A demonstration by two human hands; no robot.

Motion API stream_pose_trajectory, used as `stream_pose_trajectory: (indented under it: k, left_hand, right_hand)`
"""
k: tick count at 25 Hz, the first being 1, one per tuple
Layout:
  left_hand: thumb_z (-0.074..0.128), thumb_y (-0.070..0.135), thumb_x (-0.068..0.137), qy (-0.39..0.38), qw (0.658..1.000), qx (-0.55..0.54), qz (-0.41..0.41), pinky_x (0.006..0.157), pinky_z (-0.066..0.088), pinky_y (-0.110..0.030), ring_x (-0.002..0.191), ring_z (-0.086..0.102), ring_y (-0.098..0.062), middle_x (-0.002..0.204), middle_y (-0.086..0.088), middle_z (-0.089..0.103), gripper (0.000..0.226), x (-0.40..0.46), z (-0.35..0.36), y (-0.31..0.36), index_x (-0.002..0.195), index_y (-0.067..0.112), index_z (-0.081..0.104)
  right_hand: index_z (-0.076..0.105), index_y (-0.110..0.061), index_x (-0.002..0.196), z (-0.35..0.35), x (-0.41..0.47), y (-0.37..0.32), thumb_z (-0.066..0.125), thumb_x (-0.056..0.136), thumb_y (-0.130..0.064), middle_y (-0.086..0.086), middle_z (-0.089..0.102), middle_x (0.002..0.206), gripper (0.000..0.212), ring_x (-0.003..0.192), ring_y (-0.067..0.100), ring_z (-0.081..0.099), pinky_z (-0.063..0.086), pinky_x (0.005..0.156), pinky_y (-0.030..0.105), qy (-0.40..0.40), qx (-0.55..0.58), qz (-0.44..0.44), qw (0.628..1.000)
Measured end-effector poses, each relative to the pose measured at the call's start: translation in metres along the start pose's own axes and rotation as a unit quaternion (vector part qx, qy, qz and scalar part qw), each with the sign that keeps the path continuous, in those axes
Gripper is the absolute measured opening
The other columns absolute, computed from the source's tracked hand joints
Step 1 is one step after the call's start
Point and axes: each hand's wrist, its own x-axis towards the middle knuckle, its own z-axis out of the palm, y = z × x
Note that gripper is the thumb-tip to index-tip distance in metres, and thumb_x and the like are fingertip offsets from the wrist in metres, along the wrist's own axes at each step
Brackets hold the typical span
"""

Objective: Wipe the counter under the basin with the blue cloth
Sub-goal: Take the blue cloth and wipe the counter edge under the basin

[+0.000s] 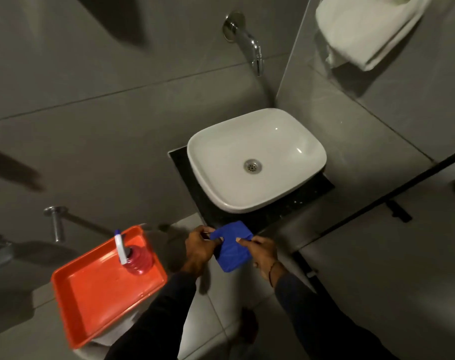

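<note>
A white basin [273, 141] sits on a small black counter [210, 203] in the wall corner. Just in front of the counter's near edge, both hands hold a folded blue cloth [231, 248] in the air. My left hand [199, 249] pinches the cloth's left side. My right hand [262, 252] grips its right edge with thumb and fingers. The cloth's top corner overlaps the counter's front edge in the picture; I cannot tell whether it touches.
An orange tray [101, 294] with a red spray bottle [138, 261] rests on a white fixture at the lower left. A chrome tap [249, 40] juts from the wall above the basin. A mirror [403, 61] covers the right wall. Pale floor tiles lie below.
</note>
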Motion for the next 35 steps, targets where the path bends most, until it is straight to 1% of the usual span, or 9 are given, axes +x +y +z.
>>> stream_pose_trajectory:
  k: [6,8,10,12,14,17,21,24,35]
  left_hand:
    - [0.091,0.016,0.070,0.088,0.995,0.038,-0.002,0.072,0.055,-0.026,0.071,0.065,-0.013,0.076,0.005,0.069,0.027,0.021,0.031,-0.005,0.089,0.016,0.071]
    - [0.091,0.020,0.073,0.105,0.994,0.029,-0.019,0.079,0.057,-0.033,0.079,0.068,-0.020,0.082,-0.002,0.071,0.030,0.020,0.027,-0.009,0.094,0.011,0.073]
    - [0.084,0.020,0.081,0.127,0.992,0.016,-0.018,0.089,0.062,-0.045,0.091,0.074,-0.032,0.090,-0.010,0.074,0.026,0.020,0.015,-0.006,0.100,0.005,0.074]
    - [0.072,0.021,0.092,0.145,0.988,0.035,0.026,0.089,0.061,-0.053,0.098,0.075,-0.039,0.096,-0.017,0.077,0.021,0.022,-0.001,0.004,0.103,0.004,0.074]
    - [0.061,0.022,0.099,0.154,0.981,0.068,0.092,0.083,0.060,-0.051,0.096,0.073,-0.044,0.100,-0.022,0.076,0.021,0.027,-0.014,0.026,0.103,0.005,0.071]
    - [0.050,0.023,0.103,0.175,0.946,0.164,0.217,0.094,0.051,-0.043,0.113,0.064,-0.041,0.121,-0.023,0.065,0.030,0.040,-0.020,0.065,0.122,0.002,0.063]
    - [0.040,0.036,0.105,0.140,0.882,0.311,0.326,0.127,0.026,-0.047,0.154,0.031,-0.035,0.164,-0.018,0.036,0.058,0.058,0.007,0.104,0.154,0.005,0.039]
    - [0.022,0.048,0.106,0.073,0.854,0.393,0.334,0.132,0.001,-0.049,0.163,0.001,-0.026,0.175,-0.005,0.011,0.068,0.074,0.037,0.111,0.164,0.012,0.021]
    - [0.021,0.054,0.104,0.127,0.820,0.449,0.332,0.131,0.007,-0.052,0.163,0.008,-0.027,0.174,-0.006,0.019,0.071,0.090,0.050,0.097,0.161,0.012,0.029]
  right_hand:
    - [0.075,-0.016,0.107,-0.010,0.034,0.003,0.081,0.079,-0.022,0.006,0.075,0.109,0.030,0.100,0.029,0.070,0.061,0.085,0.041,0.090,-0.172,-0.134,0.972]
    - [0.071,-0.016,0.116,-0.017,0.032,0.014,0.079,0.077,-0.019,0.008,0.069,0.116,0.040,0.107,0.029,0.065,0.059,0.089,0.042,0.107,-0.315,-0.331,0.883]
    - [0.067,-0.011,0.127,-0.017,0.033,0.025,0.082,0.072,-0.017,0.011,0.070,0.124,0.057,0.116,0.031,0.067,0.057,0.100,0.046,0.050,-0.426,-0.516,0.742]
    - [0.059,-0.006,0.140,-0.011,0.039,0.029,0.083,0.070,-0.016,0.014,0.065,0.139,0.074,0.132,0.033,0.060,0.046,0.114,0.050,-0.033,-0.498,-0.571,0.652]
    - [0.038,-0.005,0.154,-0.004,0.042,0.030,0.071,0.082,-0.017,0.015,0.040,0.161,0.080,0.152,0.032,0.035,0.024,0.126,0.048,-0.101,-0.556,-0.541,0.622]
    - [0.014,-0.009,0.162,0.000,0.047,0.035,0.053,0.095,-0.011,0.010,0.009,0.172,0.077,0.160,0.027,0.005,0.002,0.129,0.041,-0.164,-0.570,-0.489,0.640]
    - [0.026,-0.013,0.160,-0.005,0.047,0.031,0.056,0.095,-0.011,0.007,0.021,0.170,0.072,0.159,0.024,0.014,0.013,0.130,0.038,-0.164,-0.505,-0.509,0.678]
    - [0.028,-0.015,0.160,-0.007,0.049,0.039,0.057,0.097,-0.013,0.006,0.025,0.169,0.069,0.158,0.024,0.020,0.021,0.128,0.039,-0.156,-0.468,-0.514,0.702]
    - [0.043,-0.008,0.153,-0.133,0.145,0.012,0.058,0.098,-0.016,0.008,0.038,0.163,0.057,0.154,0.027,0.032,0.025,0.126,0.040,-0.068,-0.443,-0.468,0.762]
